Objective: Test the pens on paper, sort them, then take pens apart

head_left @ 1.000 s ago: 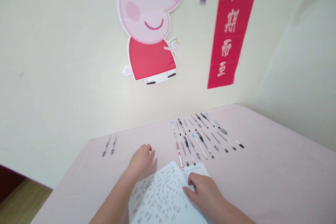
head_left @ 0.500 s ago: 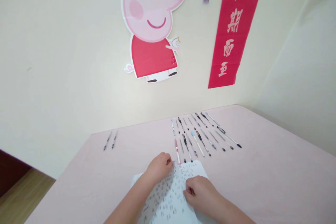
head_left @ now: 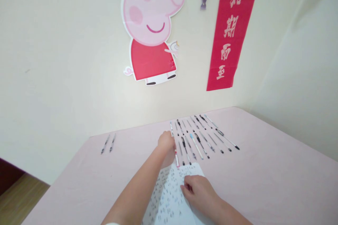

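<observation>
My left hand (head_left: pixel 167 142) reaches to the upper end of a pink-and-white pen (head_left: pixel 176 159) at the left of the nearer row. Its fingers are curled down and partly hidden, covering that end; whether they grip it I cannot make out. My right hand (head_left: pixel 198 189) rests loosely closed on the right side of a sheet of paper (head_left: pixel 171 200) covered in handwriting, with nothing visible in it. Beyond the paper lie two rows of pens, among them a black-capped pen (head_left: pixel 185 147) and a blue-capped pen (head_left: pixel 196 146).
Two pens (head_left: pixel 105 144) lie apart at the table's left. The pink tablecloth (head_left: pixel 264 175) reaches back to the wall, which bears a cartoon pig cutout (head_left: pixel 153 56) and a red banner (head_left: pixel 227 42). Wooden floor (head_left: pixel 22 190) shows at lower left.
My left hand has moved forward from the paper's top edge to the upper end of the pink-and-white pen. My right hand stays on the paper. The view has shifted slightly.
</observation>
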A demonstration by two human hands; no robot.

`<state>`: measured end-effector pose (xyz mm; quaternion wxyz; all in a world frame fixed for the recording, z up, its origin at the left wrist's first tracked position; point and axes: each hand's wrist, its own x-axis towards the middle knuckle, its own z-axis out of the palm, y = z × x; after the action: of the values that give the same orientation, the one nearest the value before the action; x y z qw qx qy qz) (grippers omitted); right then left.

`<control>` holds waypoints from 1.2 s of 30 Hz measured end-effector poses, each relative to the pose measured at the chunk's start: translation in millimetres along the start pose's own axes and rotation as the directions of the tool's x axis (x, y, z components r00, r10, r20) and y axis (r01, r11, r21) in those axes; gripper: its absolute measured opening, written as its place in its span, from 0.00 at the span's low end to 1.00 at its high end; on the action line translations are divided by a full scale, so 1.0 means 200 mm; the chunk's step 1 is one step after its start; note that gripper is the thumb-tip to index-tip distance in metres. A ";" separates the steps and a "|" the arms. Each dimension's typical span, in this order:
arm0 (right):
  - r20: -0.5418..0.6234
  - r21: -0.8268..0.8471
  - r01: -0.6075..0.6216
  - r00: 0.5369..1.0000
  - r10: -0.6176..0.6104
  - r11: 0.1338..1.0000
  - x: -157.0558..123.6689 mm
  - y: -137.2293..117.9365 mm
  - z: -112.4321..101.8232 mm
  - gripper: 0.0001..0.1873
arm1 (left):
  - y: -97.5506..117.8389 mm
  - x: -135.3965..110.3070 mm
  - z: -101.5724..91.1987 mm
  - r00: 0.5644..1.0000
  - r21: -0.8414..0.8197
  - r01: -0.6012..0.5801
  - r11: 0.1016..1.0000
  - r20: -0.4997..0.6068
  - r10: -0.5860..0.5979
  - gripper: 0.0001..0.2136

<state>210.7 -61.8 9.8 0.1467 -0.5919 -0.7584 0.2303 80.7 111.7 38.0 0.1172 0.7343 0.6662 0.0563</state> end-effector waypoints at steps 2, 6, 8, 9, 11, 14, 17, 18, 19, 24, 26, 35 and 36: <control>-0.008 0.010 -0.005 1.000 0.005 1.000 0.01 0.01 0.00 0.11 | 0.02 0.07 0.01 0.999 0.018 0.042 0.999 0.016 -0.043 0.13; -0.030 0.017 -0.044 0.999 0.044 0.999 0.02 0.01 0.00 0.10 | 0.05 0.16 0.04 0.993 0.051 0.097 0.994 0.059 -0.100 0.12; -0.038 0.018 -0.053 0.998 0.054 0.998 0.03 0.02 0.00 0.10 | 0.06 0.18 0.05 0.991 0.065 0.107 0.992 0.071 -0.112 0.13; -0.038 0.019 -0.052 0.998 0.053 0.998 0.03 0.02 0.00 0.10 | 0.06 0.18 0.05 0.991 0.072 0.109 0.991 0.072 -0.114 0.14; -0.039 0.021 -0.046 0.998 0.046 0.999 0.03 0.02 0.00 0.10 | 0.04 0.19 0.04 0.991 0.082 0.109 0.991 0.063 -0.114 0.14; -0.042 0.032 -0.034 0.998 0.035 0.999 0.03 0.03 0.01 0.11 | -0.03 0.17 0.02 0.993 0.095 0.111 0.989 0.022 -0.114 0.12; -0.048 0.045 -0.027 0.998 0.029 0.999 0.03 0.03 0.02 0.11 | -0.16 0.13 -0.02 0.991 0.108 0.131 0.985 -0.042 -0.127 0.12; -0.049 0.050 -0.025 0.998 0.027 0.998 0.03 0.03 0.02 0.11 | -0.21 0.12 -0.04 0.988 0.112 0.145 0.983 -0.065 -0.138 0.13; -0.050 0.054 -0.022 0.998 0.025 0.998 0.03 0.03 0.02 0.11 | -0.27 0.09 -0.05 0.984 0.117 0.162 0.980 -0.092 -0.151 0.14; -0.049 0.066 -0.028 0.998 0.032 0.997 0.03 0.02 0.01 0.11 | -0.61 -0.03 -0.13 0.952 0.136 0.282 0.950 -0.161 -0.260 0.16; -0.047 0.069 -0.029 0.998 0.032 0.997 0.03 0.02 0.01 0.11 | -0.74 -0.07 -0.15 0.936 0.143 0.333 0.932 -0.169 -0.309 0.17; -0.054 0.058 -0.021 0.998 0.024 0.998 0.03 0.01 -0.01 0.12 | -1.09 -0.12 -0.22 0.875 0.164 0.484 0.860 -0.122 -0.469 0.18; -0.054 0.054 -0.021 0.998 0.024 0.998 0.03 0.01 0.00 0.12 | -1.11 -0.12 -0.22 0.872 0.166 0.489 0.856 -0.116 -0.475 0.17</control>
<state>211.5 -55.0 8.8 0.1806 -0.6023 -0.7409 0.2361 -146.0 110.7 26.6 0.0330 0.5494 0.8348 -0.0125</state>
